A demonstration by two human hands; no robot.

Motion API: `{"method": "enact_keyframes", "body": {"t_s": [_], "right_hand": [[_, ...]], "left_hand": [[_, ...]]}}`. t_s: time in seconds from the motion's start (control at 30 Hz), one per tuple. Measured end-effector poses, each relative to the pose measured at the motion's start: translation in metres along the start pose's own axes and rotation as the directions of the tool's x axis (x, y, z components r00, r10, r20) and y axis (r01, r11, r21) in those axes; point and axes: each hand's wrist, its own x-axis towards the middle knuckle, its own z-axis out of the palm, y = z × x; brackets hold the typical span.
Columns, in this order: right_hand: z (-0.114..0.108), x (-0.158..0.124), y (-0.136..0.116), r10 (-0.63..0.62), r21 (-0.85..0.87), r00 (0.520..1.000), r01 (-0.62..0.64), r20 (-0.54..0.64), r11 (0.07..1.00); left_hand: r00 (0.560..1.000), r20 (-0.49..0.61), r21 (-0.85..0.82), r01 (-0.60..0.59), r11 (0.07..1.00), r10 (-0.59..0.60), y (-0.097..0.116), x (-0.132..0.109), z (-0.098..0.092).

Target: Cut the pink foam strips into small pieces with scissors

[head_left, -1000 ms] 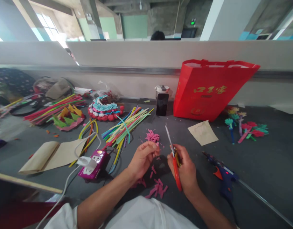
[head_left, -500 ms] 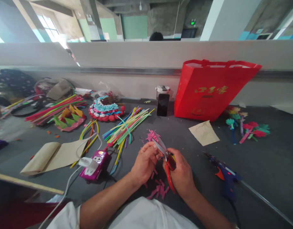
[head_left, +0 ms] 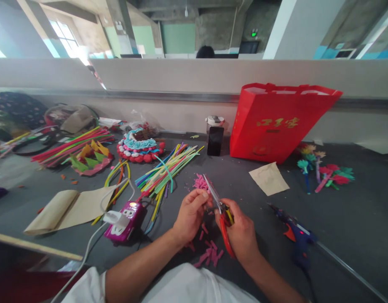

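My right hand is wrapped round the handles of a pair of scissors with red outer grips and some yellow inside. Their metal blades point away and to the left, close by the fingertips of my left hand. Thumb and finger of that hand are pinched together; whatever they hold is too small and hidden to name. Beyond the fingertips lies a heap of short pink pieces. More pink cut pieces are scattered on the dark table between my forearms.
To the left are a purple power socket, a beige paper roll and a bundle of coloured strips. A phone leans at the back beside a red bag. A glue gun lies to the right, near a paper sheet.
The scissors have turned a little, with the blades now closer together and their tips pointing farther away. My left hand has stayed nearly in place, still pinched.
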Motion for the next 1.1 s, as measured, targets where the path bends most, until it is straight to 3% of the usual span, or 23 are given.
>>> {"method": "enact_keyframes", "body": {"t_s": [0.1, 0.2, 0.27, 0.33, 0.6, 0.73, 0.83, 0.93, 1.0, 1.1], "right_hand": [[-0.007, 0.005, -0.001, 0.094, -0.070, 0.995, -0.095, -0.017, 0.993], [-0.018, 0.008, 0.000, 0.177, -0.159, 0.984, -0.174, 0.005, 0.972], [-0.025, 0.008, 0.003, 0.213, -0.208, 0.976, -0.199, 0.046, 0.958], [-0.031, 0.005, 0.008, 0.236, -0.249, 0.968, -0.209, 0.082, 0.946], [-0.042, -0.013, 0.043, 0.199, -0.503, 0.978, -0.139, 0.067, 0.853], [-0.042, -0.022, 0.056, 0.130, -0.541, 0.986, -0.052, 0.108, 0.840], [-0.045, -0.028, 0.061, 0.087, -0.601, 0.987, 0.011, 0.134, 0.799], [-0.051, -0.032, 0.062, 0.064, -0.665, 0.983, 0.070, 0.175, 0.744], [-0.057, -0.035, 0.061, 0.045, -0.669, 0.978, 0.104, 0.201, 0.736], [-0.069, -0.044, 0.062, -0.040, -0.610, 0.972, 0.178, 0.233, 0.772]], "left_hand": [[0.978, -0.062, 0.383, -0.163, 0.909, 0.201, 0.007, 0.007, -0.010], [0.907, -0.012, 0.728, -0.280, 0.626, 0.421, 0.013, 0.020, -0.024], [0.875, 0.067, 0.840, -0.308, 0.447, 0.479, 0.014, 0.028, -0.033], [0.871, 0.114, 0.887, -0.305, 0.345, 0.477, 0.013, 0.034, -0.039], [0.886, 0.167, 0.945, -0.270, 0.187, 0.433, 0.005, 0.041, -0.048], [0.859, 0.180, 0.925, -0.314, 0.214, 0.479, 0.013, 0.030, -0.037], [0.846, 0.238, 0.890, -0.387, 0.240, 0.478, 0.025, 0.005, -0.020], [0.858, 0.349, 0.865, -0.449, 0.223, 0.376, 0.042, -0.031, -0.008], [0.864, 0.391, 0.856, -0.468, 0.220, 0.317, 0.054, -0.054, -0.011], [0.897, 0.343, 0.884, -0.408, 0.228, 0.278, 0.068, -0.084, -0.031]]}}
